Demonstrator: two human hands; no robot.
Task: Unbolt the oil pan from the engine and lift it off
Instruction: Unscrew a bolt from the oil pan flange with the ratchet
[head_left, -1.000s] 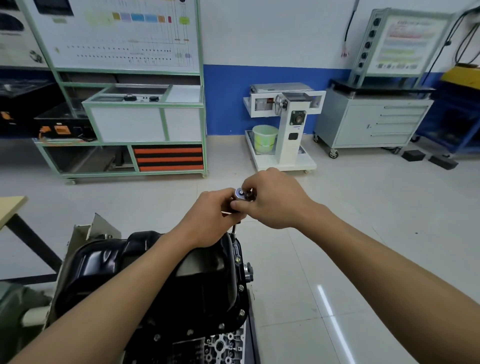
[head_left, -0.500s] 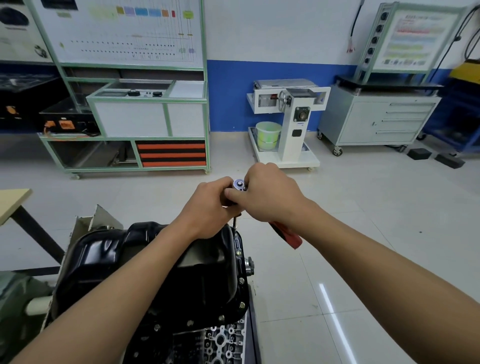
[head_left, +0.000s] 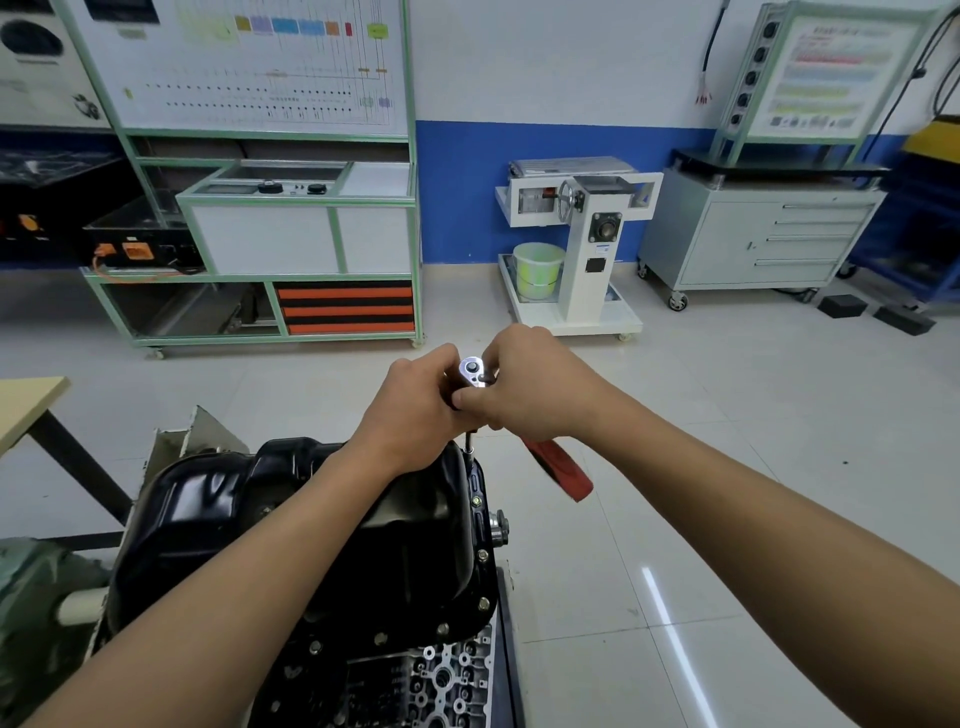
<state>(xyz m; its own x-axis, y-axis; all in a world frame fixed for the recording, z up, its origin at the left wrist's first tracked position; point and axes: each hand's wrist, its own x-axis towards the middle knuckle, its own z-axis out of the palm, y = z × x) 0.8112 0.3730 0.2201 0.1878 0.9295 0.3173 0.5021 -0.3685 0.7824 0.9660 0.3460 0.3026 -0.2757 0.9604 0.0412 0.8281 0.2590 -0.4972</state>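
Note:
A black oil pan (head_left: 218, 514) sits bolted on the upturned engine (head_left: 441, 680) at the lower left, with bolts along its right flange (head_left: 483, 553). A ratchet wrench (head_left: 471, 369) with a red handle (head_left: 561, 467) stands on a thin extension over the pan's far right corner. My left hand (head_left: 415, 415) grips the extension just under the ratchet head. My right hand (head_left: 530, 384) pinches the ratchet head from the right, and the red handle sticks out below its wrist.
A wooden table corner (head_left: 26, 410) juts in at the left. On the tiled floor beyond stand a green-framed training bench (head_left: 291, 228), a white stand with a green bucket (head_left: 537, 270), and a grey wheeled cabinet (head_left: 758, 234).
The ratchet's red handle has swung out from under my right hand toward the lower right. Both hands stay on the ratchet head over the pan's corner.

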